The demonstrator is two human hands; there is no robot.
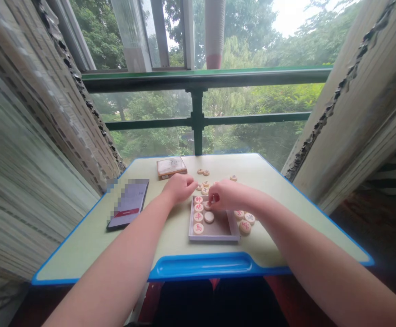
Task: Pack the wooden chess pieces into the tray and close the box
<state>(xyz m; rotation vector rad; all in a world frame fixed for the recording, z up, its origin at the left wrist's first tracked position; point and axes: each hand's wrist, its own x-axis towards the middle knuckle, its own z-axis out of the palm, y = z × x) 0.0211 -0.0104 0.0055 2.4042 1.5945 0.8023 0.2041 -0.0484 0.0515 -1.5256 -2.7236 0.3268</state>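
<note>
An open shallow box (pixel 232 237) stands near the middle of the table. Down its left side runs a column of round pieces with red characters, among them a lowest piece (pixel 198 228); a plain-faced piece (pixel 209 217) lies beside them. My right hand (pixel 223 194) reaches over the box's far part, fingers bent together at a piece (pixel 207 206) inside; whether it is gripped is hard to see. My left hand (pixel 180 187) rests beyond the box's far left corner, fingers closed near a loose piece (pixel 199 186); anything inside them is hidden.
More pieces lie right of the box, one at the front (pixel 245 227), and others beyond it, one at far right (pixel 233 178). A closed box (pixel 171 167) is at the back left, a phone (pixel 127 204) at left. A blue tray groove (pixel 204 265) edges the table's front.
</note>
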